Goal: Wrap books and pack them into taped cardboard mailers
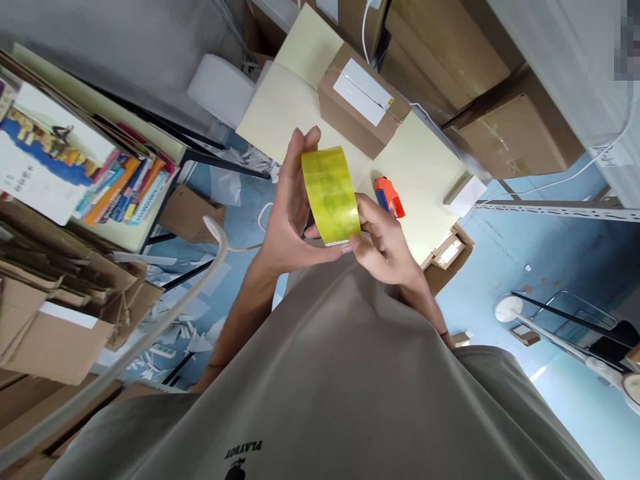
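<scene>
A wide roll of yellow packing tape (330,193) is held up in front of my body, between both hands. My left hand (290,207) wraps round the roll's left side, its thumb along the lower edge. The fingers of my right hand (383,240) pinch the lower right edge, near a white serrated strip. Beyond the hands, a taped cardboard box (350,123) with a white label rests on the pale table (425,173). An orange and blue tape dispenser (389,197) lies to the right of the roll.
A small white box (465,195) sits at the table's right edge. Large cartons (520,127) stand behind. At left are stacked books (120,187) and folded cardboard (60,320). A pale curved tube (165,320) crosses the lower left. Paper scraps litter the blue floor.
</scene>
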The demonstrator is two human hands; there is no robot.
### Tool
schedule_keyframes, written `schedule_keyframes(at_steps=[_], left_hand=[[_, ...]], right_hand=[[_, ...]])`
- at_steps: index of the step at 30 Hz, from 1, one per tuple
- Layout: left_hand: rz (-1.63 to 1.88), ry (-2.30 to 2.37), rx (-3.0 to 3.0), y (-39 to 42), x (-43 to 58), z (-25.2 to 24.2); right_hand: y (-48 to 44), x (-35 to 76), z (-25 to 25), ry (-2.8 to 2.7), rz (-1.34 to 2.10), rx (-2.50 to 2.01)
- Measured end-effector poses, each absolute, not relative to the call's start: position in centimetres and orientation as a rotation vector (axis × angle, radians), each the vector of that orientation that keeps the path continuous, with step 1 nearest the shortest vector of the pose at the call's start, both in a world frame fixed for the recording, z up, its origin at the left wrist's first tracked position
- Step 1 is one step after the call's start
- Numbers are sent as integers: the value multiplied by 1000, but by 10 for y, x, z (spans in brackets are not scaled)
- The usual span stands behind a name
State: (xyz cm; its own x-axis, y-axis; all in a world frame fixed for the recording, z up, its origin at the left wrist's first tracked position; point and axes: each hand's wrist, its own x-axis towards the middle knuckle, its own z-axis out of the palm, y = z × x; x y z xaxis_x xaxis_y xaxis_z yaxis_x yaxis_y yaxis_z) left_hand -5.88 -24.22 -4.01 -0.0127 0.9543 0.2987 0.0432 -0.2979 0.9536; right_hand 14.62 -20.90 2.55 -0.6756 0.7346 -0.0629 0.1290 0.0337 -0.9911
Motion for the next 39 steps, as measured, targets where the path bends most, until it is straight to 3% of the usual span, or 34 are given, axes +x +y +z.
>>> schedule_keyframes(at_steps=[7, 16, 21, 31, 39], left_hand=[[1298, 888, 1364, -244, -60, -51], [1454, 1120, 1437, -242, -56, -48], [1442, 1180, 1438, -242, -58, -56], [1418, 1128, 1305, -244, -50, -106], [1407, 1168, 1322, -233, -53, -94]], right_hand=[[-206, 146, 14, -1677, 1802, -783], [-205, 127, 17, -1451, 1862, -911], [-197, 124, 13, -1399, 1890, -708], [-193, 113, -7, -1468, 1860, -860], [-190, 115, -18, -1352, 1804, -848]])
